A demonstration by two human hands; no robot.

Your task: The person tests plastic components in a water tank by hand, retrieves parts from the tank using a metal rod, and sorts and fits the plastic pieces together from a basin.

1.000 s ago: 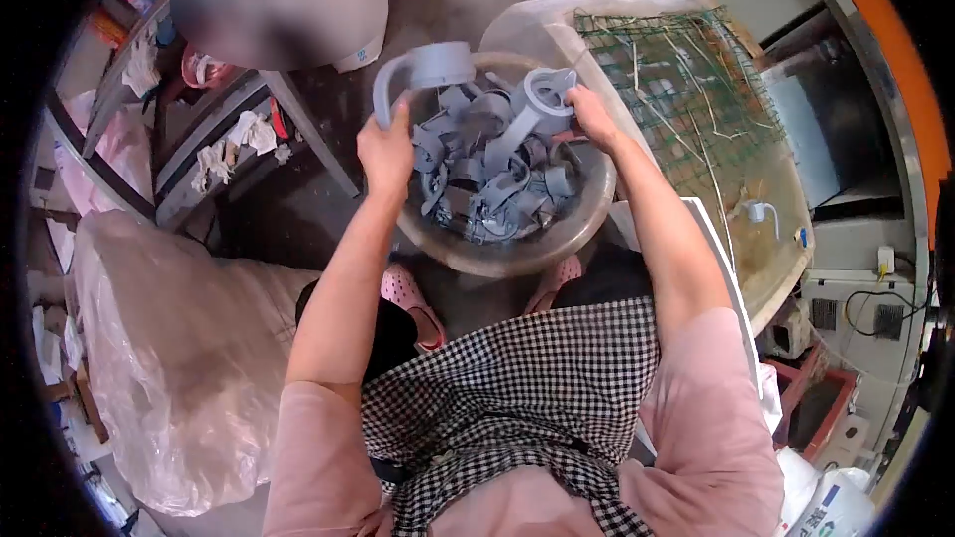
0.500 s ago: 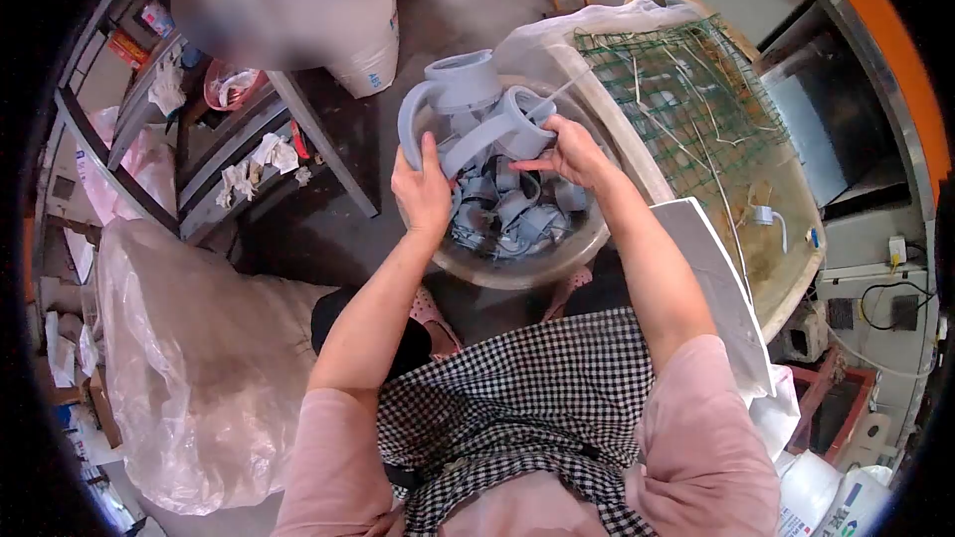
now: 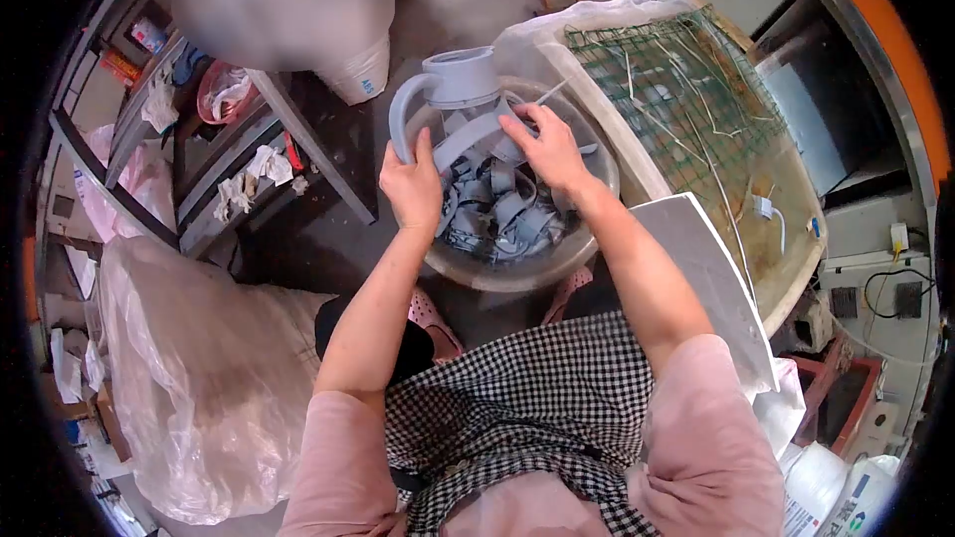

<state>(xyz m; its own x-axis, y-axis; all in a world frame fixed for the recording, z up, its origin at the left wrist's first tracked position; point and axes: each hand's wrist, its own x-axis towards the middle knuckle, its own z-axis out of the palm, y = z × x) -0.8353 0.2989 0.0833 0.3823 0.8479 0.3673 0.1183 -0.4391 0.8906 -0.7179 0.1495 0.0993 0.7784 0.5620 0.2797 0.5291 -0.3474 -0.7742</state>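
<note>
Over a round tub [image 3: 477, 276] of grey plastic parts [image 3: 502, 204], my left hand [image 3: 414, 184] is closed round the curved handle of a grey plastic piece [image 3: 463, 78] with a wide ring at its top. A second grey part [image 3: 468, 139] with a curved arm lies between my hands; my left thumb is beside its lower end. My right hand [image 3: 547, 147] has its thumb and fingers on the upper end of that second part, whose ring is mostly hidden behind the fingers. A thin pale sprue stick shows just past the right fingertips.
To the right stands a large pale tub [image 3: 811, 273] with green netting [image 3: 676, 89] on it. A white board [image 3: 706, 268] leans beside my right arm. At the left are a metal frame [image 3: 308, 144] and a big plastic bag [image 3: 189, 368]. A white sack [image 3: 358, 70] stands beyond.
Both hands have come closer together over the tub. The second part has turned and moved left with my right hand, next to the piece in my left hand.
</note>
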